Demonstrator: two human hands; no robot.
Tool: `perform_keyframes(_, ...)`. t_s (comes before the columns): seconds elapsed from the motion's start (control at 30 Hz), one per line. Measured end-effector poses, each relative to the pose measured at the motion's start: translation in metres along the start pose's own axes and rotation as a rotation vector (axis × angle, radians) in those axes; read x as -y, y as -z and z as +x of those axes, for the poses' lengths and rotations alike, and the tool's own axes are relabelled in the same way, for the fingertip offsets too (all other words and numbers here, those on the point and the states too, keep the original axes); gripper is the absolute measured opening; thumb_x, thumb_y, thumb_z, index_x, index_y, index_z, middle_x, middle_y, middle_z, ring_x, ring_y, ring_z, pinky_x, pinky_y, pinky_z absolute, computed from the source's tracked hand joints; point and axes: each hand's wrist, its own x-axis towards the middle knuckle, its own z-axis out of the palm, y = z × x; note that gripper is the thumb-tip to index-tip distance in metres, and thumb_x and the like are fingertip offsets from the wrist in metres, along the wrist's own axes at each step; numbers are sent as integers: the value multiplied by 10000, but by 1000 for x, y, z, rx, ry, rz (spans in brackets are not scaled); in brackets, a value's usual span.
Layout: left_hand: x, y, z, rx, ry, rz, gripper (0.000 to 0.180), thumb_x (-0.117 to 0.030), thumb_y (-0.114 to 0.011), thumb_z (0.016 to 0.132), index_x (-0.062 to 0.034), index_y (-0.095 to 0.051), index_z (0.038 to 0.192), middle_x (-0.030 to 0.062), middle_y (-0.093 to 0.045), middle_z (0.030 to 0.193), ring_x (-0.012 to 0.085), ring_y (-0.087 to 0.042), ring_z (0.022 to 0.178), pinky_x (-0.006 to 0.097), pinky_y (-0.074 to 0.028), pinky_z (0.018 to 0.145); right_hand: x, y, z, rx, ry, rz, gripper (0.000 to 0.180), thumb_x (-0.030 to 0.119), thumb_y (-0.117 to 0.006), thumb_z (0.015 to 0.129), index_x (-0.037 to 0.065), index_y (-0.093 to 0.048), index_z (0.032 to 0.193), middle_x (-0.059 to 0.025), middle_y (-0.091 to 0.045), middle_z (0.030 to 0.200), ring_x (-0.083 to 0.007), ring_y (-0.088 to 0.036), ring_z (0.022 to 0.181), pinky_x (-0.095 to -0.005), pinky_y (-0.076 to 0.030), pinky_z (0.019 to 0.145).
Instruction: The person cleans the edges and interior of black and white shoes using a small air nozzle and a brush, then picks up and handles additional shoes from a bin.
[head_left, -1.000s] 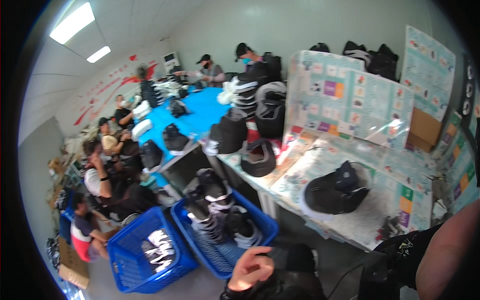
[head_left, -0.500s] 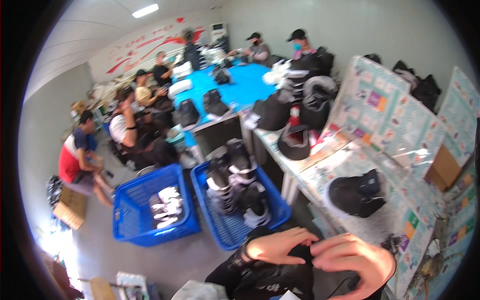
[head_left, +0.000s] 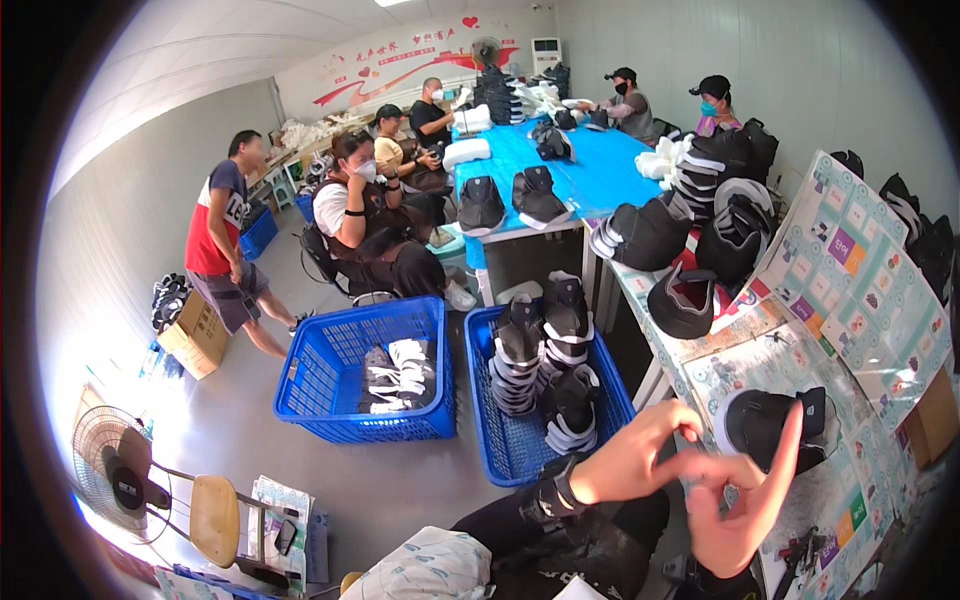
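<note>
My left hand [head_left: 640, 455] is raised above my lap, its thumb and fingers curved apart with nothing seen between them. Close beside it, my right hand [head_left: 735, 510] stretches its index finger upward while its other fingers bend. The hands nearly meet at the fingertips; whether they touch, I cannot tell. A black shoe upper [head_left: 765, 425] with a white-grey lining lies on the worktable [head_left: 740, 370], just beyond my right hand. My lap is covered in dark cloth, with a pale patterned cloth [head_left: 425, 565] at the left.
Two blue baskets [head_left: 365, 310] [head_left: 490, 440] stand on the floor, holding shoe uppers. More stacked uppers [head_left: 735, 155] line the table's far end. Beyond, several people sit around a blue-covered table [head_left: 600, 165]. At left are a fan [head_left: 125, 485], a chair [head_left: 213, 520] and a standing person [head_left: 225, 220].
My hands have lifted and moved apart, the right index finger now extended. The view has swung left and downward. At the left, the person in the red shirt has risen from sitting.
</note>
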Motion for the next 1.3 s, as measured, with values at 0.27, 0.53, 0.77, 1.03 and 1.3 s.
perform_keyframes(0.27,21,-17,-5,144,172,-241,295,-2,-686,968,-29,-566,1237,56,-631,1062,133,-637,967,294,-512,886,-53,65,34,1092,-117,1376,1077,-16,-498,826,31,223,1625,-44,-547,588,-230,-611,533,-602,-338,1177)
perform_keyframes(0.53,60,-60,18,29,312,-249,188,0,-669,983,-25,-598,1154,34,-648,1013,111,-639,915,278,-536,830,-93,82,-95,-275,-302,1657,786,78,-526,842,54,-355,1609,28,-412,602,-77,-372,463,-407,-435,881)
perform_keyframes(0.77,93,-166,130,85,-6,68,325,-268,-688,1028,48,-616,990,197,-687,753,308,-711,699,393,-543,643,-99,230,-134,-394,-451,-1162,591,12,-712,753,-22,-508,1306,-242,-549,1257,-451,-524,1202,-490,-449,1041)
perform_keyframes(1.03,91,-298,200,352,50,495,413,-416,-597,958,-53,-791,924,250,-751,918,419,-749,895,520,-596,726,-175,334,-196,-139,-703,-1426,913,319,-870,671,-39,-452,1400,-321,-529,1312,-509,-501,1239,-586,-408,1075)
perform_keyframes(1.3,156,-304,205,575,378,569,226,-212,-649,859,-70,-822,891,210,-771,960,333,-765,957,412,-611,825,-172,342,-165,225,-1010,-1442,891,448,-878,811,-44,-507,1454,-267,-581,1376,-419,-617,1218,-543,-508,1034)
